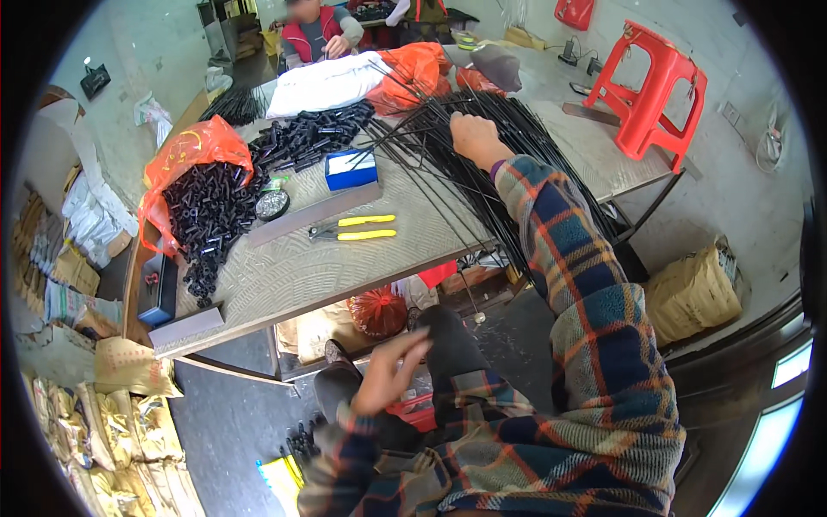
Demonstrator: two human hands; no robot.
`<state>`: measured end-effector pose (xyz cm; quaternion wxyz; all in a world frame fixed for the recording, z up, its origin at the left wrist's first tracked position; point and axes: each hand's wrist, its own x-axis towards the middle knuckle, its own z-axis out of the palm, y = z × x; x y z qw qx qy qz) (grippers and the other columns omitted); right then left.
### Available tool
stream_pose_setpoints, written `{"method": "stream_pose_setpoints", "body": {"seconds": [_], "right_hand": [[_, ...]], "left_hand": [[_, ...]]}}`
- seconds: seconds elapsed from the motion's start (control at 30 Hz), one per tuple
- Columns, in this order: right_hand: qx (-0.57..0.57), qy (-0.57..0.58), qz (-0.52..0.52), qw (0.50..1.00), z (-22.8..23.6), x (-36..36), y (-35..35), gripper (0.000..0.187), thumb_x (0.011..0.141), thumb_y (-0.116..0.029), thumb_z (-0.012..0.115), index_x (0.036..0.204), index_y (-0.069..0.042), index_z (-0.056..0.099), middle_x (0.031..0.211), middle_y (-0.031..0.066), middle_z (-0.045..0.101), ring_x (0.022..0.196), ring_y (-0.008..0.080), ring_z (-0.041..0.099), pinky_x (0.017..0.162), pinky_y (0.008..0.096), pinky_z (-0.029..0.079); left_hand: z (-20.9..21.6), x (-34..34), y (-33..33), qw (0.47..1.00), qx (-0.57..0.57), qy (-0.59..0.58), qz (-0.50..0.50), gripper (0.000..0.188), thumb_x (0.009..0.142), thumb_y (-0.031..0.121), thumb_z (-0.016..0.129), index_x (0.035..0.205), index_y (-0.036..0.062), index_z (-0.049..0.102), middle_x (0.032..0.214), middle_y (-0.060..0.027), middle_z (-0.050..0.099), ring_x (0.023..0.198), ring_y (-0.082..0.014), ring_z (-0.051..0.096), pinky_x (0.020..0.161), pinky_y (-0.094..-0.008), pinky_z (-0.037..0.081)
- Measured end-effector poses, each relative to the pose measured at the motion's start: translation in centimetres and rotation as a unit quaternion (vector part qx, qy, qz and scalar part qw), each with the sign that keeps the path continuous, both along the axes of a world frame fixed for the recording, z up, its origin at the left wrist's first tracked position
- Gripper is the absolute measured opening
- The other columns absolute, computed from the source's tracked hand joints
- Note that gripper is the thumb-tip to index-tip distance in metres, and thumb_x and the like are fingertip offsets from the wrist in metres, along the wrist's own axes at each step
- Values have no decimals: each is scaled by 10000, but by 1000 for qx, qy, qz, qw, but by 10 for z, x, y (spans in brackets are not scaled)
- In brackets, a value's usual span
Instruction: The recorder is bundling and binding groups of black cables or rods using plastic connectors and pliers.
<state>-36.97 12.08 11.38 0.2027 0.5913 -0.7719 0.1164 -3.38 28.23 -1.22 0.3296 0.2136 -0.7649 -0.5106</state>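
My right hand (475, 138) reaches across the table to a large pile of thin black rods (534, 142). Its fingers are curled closed at the upper part of the pile, around rods; how many they hold is hidden. Over my lap, below the table edge, my left hand (389, 372) is held with its fingers stretched out and nothing visible in it. Pliers (355, 227) with yellow handles lie mid-table. A red plastic bag (202, 142) at the left spills small black tubular parts (207, 207), and more black parts (310, 133) are heaped behind.
A blue box (351, 171) and a round tin (272, 204) stand near a flat metal bar (314, 213). A red stool (650, 95) sits on the table's right end. Another person (319, 34) is across the table. Sacks (112, 422) line the left floor.
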Motion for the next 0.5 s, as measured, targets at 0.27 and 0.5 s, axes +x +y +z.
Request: {"method": "stream_pose_setpoints", "body": {"seconds": [0.27,0.5], "right_hand": [[-23,127,82,988,18,43,23,143,777,-141,514,834,-14,547,734,142,646,687,241,658,535,364,518],[-125,241,241,932,39,43,97,589,689,-211,634,1188,24,425,1286,173,375,1241,291,325,1021,438,242]], "left_hand": [[50,-186,-154,843,479,238,-53,639,869,560,404,1128,-20,467,1145,-111,535,1035,-226,523,911,-363,400],[112,-234,-199,802,443,397,-61,366,912,390,446,974,37,523,883,-81,597,836,-215,577,759,-360,475]]}}
